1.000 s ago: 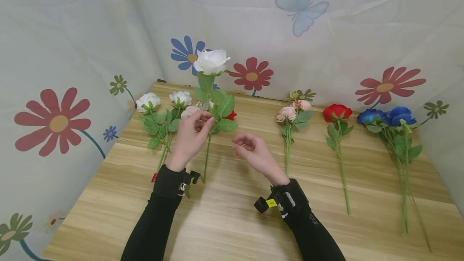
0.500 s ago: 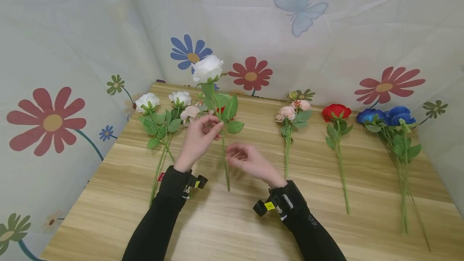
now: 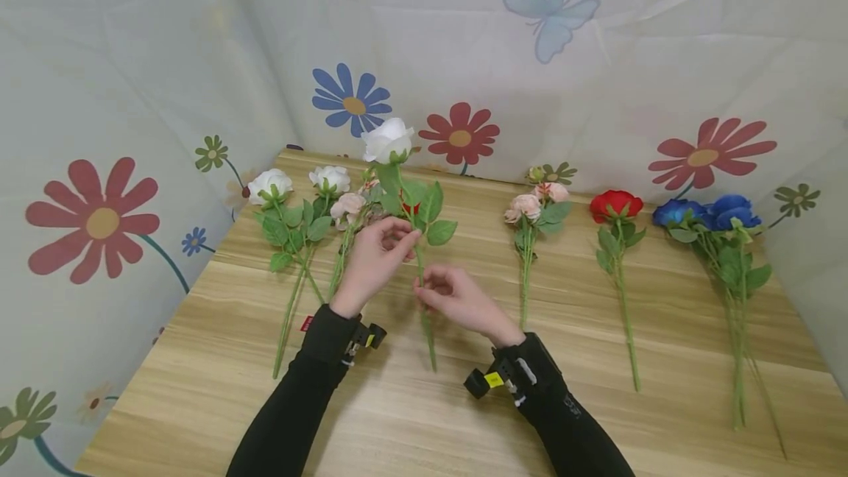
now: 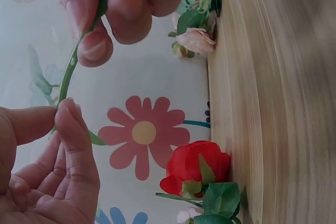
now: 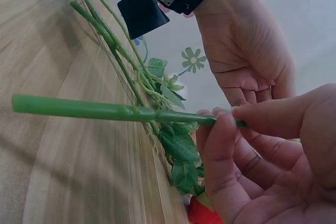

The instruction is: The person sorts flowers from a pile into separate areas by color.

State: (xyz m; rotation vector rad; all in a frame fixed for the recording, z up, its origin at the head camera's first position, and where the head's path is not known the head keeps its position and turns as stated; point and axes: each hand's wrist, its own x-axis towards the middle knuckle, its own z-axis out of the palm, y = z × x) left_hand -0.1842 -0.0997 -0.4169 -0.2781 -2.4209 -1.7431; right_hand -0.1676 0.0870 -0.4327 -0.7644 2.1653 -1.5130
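A white artificial rose [image 3: 387,141] stands nearly upright in front of me, its bloom at the top and green leaves below. My left hand [image 3: 379,258] pinches its stem just beneath the leaves, between thumb and forefinger. Lower down, my right hand [image 3: 458,300] pinches the same stem with thumb and fingertips. The green stem [image 5: 79,107] sticks out past the right fingers in the right wrist view, its cut end bare. Both hands appear close together along the stem [image 4: 68,74] in the left wrist view.
On the wooden table [image 3: 411,433], white roses [image 3: 270,187], a pale pink stem [image 3: 347,208] and a partly hidden red rose [image 4: 197,163] lie at left. Toward the right lie pink flowers [image 3: 526,208], a red rose [image 3: 616,206] and blue flowers [image 3: 732,210]. A printed curtain [image 3: 457,35] borders the table.
The white rose has come lower and its stem has swung rightward, now slanting down to the right. My left hand moved right and slightly down; my right hand has taken hold of the lower stem.
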